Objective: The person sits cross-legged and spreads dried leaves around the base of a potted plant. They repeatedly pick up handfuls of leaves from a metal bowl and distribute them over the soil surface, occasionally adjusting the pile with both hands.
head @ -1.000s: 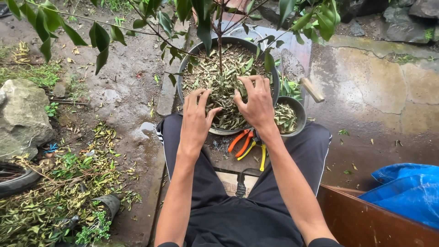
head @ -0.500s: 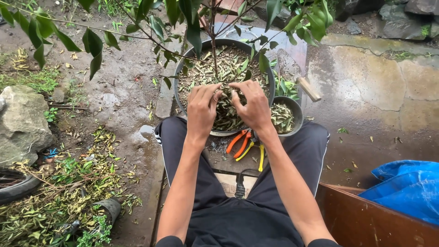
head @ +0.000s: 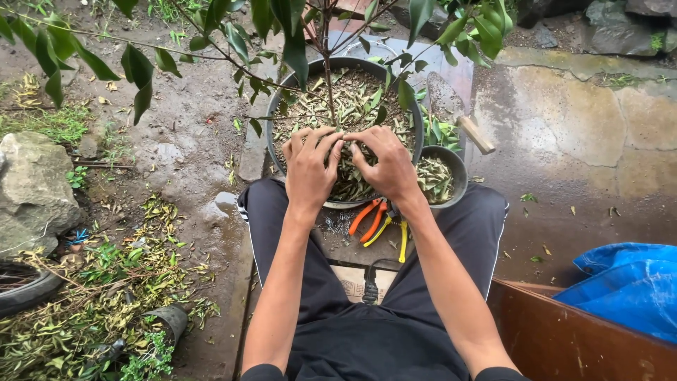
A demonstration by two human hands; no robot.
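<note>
Pressing down into the big dark pot (head: pixel 276 137), both hands are right on the layer of chopped leaves (head: pixel 352 106) that covers the soil around the thin trunk (head: pixel 328 85). Left hand (head: pixel 309 166) sits flat at the near left of the heap, fingers spread and curled onto the leaves; its grip is loose, palm down, not closed on anything. Right hand (head: pixel 386 164) mirrors it on the near right, fingers bent inward toward the left fingertips, scooping rather than clenching, so again nothing is properly clasped that I can see. The two sets of fingertips almost meet over the leaf pile just in front of the trunk.

Beside the pot on the right, a smaller round bowl (head: pixel 460 168) holds more cut leaves, touching the big pot's rim. A trowel (head: pixel 458 113) with a wooden handle lies just behind that bowl. On the ground between the knees, orange-handled pruners (head: pixel 368 217) and yellow-handled pliers (head: pixel 402 236) rest close to the pot's near edge.

To do this well, my read is: keep the palms low, draw the leaves in evenly from both sides, and stay gentle near the trunk so the stem is not knocked or bent. Watch the overhanging branches (head: pixel 176 49) too; they hang close above the wrists and could snag.
</note>
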